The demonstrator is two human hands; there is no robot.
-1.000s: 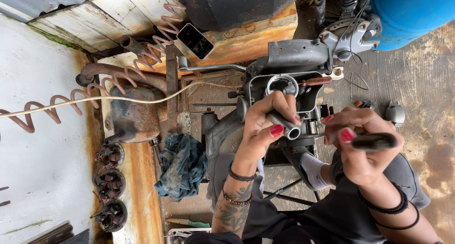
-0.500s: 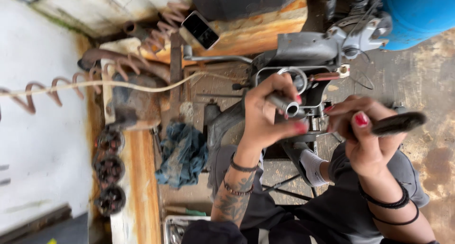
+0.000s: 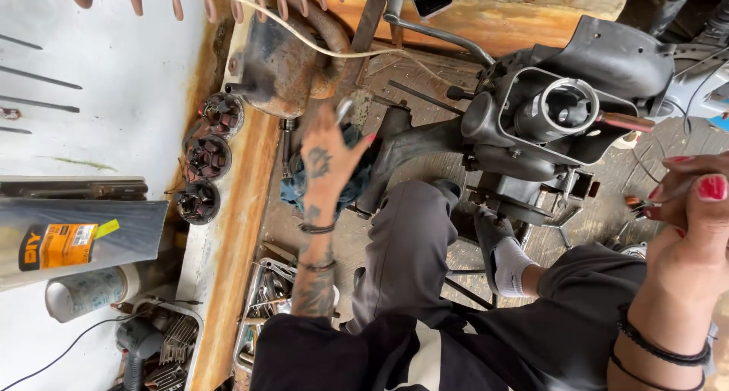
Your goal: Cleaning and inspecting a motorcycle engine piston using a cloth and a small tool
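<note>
Reaching out over the blue rag [image 3: 328, 180], the left hand [image 3: 328, 157] pinches a small metal cylinder [image 3: 344, 110] at its fingertips, well left of the engine housing [image 3: 566, 110]. The right hand [image 3: 687, 209] sits nearer the housing, fingers curled shut on something unclear.

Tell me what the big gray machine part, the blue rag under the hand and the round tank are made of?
The gray machine housing looks like cast metal: dull gray, smooth molded curves, a shiny bored ring inside. The blue rag, touched by the left hand, looks like soft cloth, crumpled into folds. The round tank seems to be steel, since brown rust patches cover its dark surface.
</note>
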